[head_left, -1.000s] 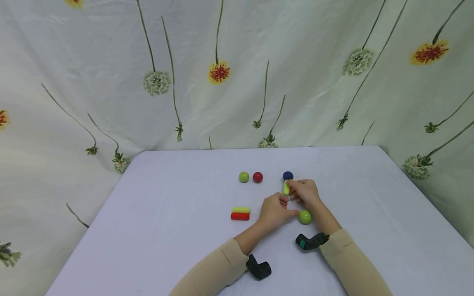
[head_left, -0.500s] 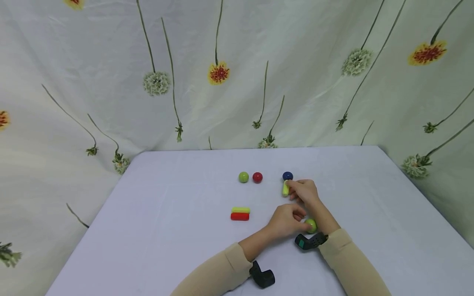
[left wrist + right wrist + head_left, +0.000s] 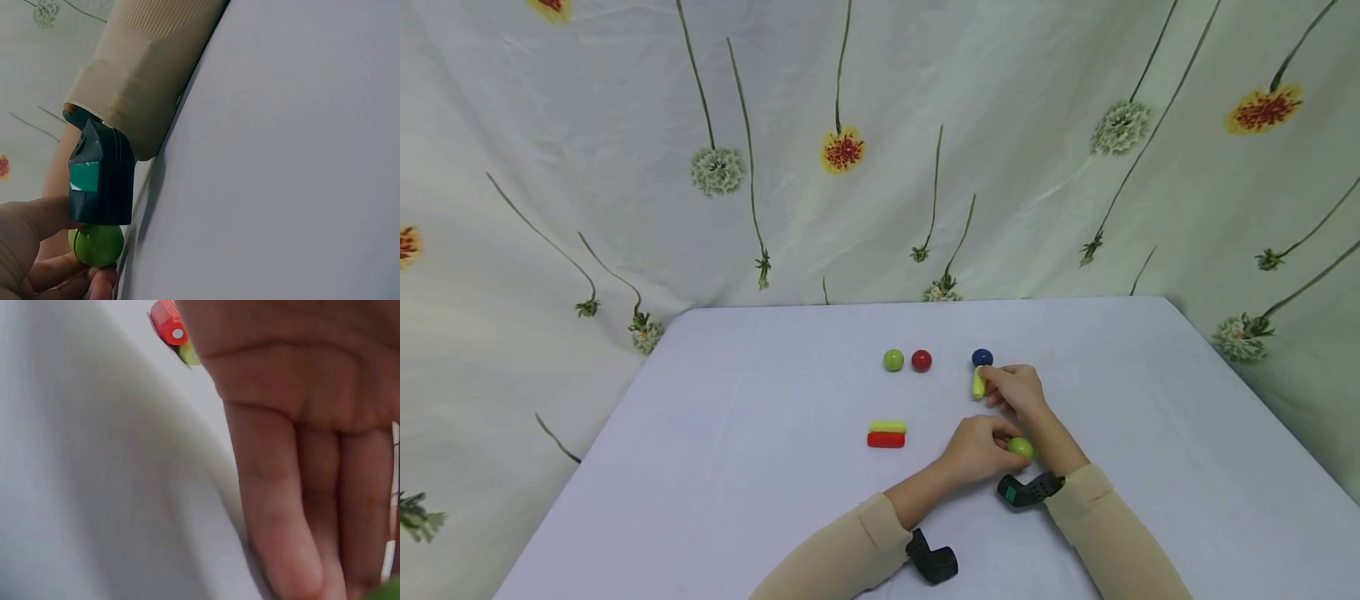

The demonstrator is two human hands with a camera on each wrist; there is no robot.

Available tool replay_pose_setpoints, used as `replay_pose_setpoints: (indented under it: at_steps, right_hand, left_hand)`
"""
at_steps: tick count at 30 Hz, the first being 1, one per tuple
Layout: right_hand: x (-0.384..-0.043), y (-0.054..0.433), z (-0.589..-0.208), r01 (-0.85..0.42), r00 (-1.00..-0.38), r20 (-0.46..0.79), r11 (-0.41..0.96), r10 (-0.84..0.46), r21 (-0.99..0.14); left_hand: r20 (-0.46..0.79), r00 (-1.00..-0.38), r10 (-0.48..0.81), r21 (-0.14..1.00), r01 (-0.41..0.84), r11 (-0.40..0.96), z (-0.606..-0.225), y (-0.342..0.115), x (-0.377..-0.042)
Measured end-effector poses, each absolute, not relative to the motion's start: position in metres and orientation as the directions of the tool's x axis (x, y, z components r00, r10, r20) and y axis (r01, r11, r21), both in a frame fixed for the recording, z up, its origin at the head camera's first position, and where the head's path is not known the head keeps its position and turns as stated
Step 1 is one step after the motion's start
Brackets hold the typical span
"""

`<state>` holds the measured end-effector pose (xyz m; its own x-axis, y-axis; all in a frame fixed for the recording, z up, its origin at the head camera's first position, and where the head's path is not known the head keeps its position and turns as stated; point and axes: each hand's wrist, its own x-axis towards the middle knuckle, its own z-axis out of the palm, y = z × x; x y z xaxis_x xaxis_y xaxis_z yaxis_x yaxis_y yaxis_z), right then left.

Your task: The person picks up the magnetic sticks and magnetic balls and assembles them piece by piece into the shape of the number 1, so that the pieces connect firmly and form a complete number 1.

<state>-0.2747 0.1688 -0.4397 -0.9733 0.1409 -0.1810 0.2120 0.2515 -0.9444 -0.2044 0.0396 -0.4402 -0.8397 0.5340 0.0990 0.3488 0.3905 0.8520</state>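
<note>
In the head view my left hand [image 3: 981,450] pinches a light green ball [image 3: 1020,448] between thumb and fingers, close to the right forearm. The left wrist view has the same green ball [image 3: 100,245] between the thumb above and the curled fingers below. My right hand [image 3: 1017,389] holds a small yellow-green cylinder [image 3: 978,384] by its far end with the fingertips. A dark blue ball [image 3: 982,357] sits right beyond that cylinder; I cannot tell whether they touch. In the right wrist view, the extended fingers [image 3: 275,506] hide most of the work.
A second green ball [image 3: 893,360] and a red ball [image 3: 921,360] lie side by side farther back. To the left of the hands, a yellow-green cylinder [image 3: 887,426] lies against a red cylinder [image 3: 886,439]. Everything rests on a white-covered table [image 3: 737,467] before a flowered curtain [image 3: 1030,150].
My left hand has moved right and nearer, from beside the cylinder to the green ball. It first nudged the ball, then took hold of it. The right hand stays put.
</note>
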Motion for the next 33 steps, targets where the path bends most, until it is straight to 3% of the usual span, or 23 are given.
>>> replay_pose_setpoints:
  at_steps: [14, 22, 33]
  right_hand:
    - [-0.275, 0.170, -0.441, 0.209, -0.973, -0.180, 0.224, 0.143, -0.952]
    - [-0.275, 0.170, -0.440, 0.235, -0.967, -0.207, 0.210, 0.145, -0.949]
    - [-0.277, 0.171, -0.440, 0.249, -0.965, -0.226, 0.194, 0.134, -0.949]
  left_hand:
    - [0.076, -0.961, 0.265, 0.878, 0.191, 0.439, -0.437, 0.020, -0.215]
    - [0.039, -0.985, 0.169, 0.885, 0.112, 0.453, -0.438, 0.012, -0.222]
    - [0.047, -0.991, 0.122, 0.894, 0.097, 0.438, -0.438, 0.009, -0.227]
